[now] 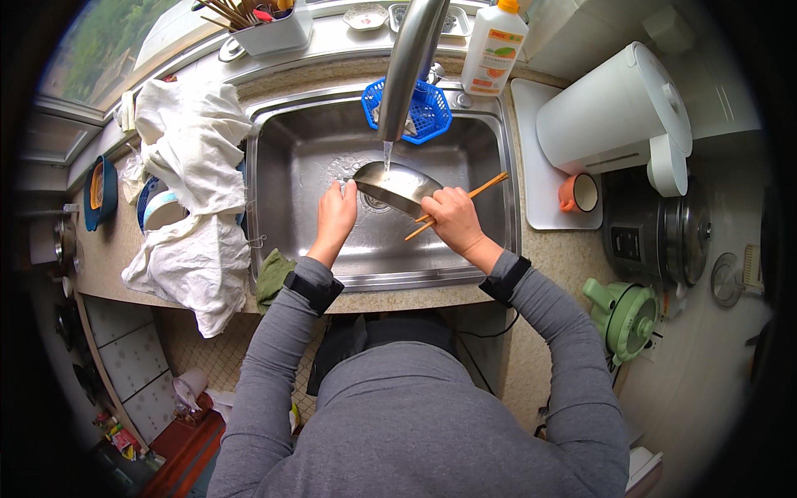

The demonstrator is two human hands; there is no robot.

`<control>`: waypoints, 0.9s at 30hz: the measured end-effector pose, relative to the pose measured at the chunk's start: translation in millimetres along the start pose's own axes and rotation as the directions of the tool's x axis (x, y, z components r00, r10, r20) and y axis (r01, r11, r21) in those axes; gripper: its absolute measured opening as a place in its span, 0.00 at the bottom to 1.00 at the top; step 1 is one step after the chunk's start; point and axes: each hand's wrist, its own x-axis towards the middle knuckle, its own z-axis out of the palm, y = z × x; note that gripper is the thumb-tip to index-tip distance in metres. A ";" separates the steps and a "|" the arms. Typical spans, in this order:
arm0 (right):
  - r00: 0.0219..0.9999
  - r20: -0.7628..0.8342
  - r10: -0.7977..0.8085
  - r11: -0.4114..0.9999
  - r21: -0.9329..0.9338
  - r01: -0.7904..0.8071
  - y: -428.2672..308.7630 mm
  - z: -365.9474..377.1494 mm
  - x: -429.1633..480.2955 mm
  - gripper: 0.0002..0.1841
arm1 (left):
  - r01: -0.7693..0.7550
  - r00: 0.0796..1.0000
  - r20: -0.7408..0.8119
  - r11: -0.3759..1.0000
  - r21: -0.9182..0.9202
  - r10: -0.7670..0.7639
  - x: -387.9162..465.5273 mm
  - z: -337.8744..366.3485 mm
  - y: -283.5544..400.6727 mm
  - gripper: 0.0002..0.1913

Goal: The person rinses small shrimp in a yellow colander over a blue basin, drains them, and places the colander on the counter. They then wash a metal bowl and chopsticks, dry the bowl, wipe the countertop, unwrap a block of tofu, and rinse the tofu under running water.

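Observation:
Water runs from the metal faucet onto a tilted stainless steel bowl held above the basin of the steel sink. My left hand grips the bowl's left rim between thumb and fingers. At its right rim is my right hand, closed around a pair of wooden chopsticks and touching the bowl as well. The chopsticks stick out on both sides of that hand. Below the bowl, the sink drain is partly hidden.
A blue plastic basket hangs behind the faucet. White cloth covers dishes on the left; a green rag lies on the front left edge. A detergent bottle, white pitcher, orange mug and green-lidded pot stand right.

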 end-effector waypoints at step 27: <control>0.940 0.233 0.249 0.882 0.346 -0.320 -5.7 45.1 34.7 0.19 | 0.357 0.875 0.484 0.696 -0.623 -0.015 -13.7 20.4 -6.2 0.13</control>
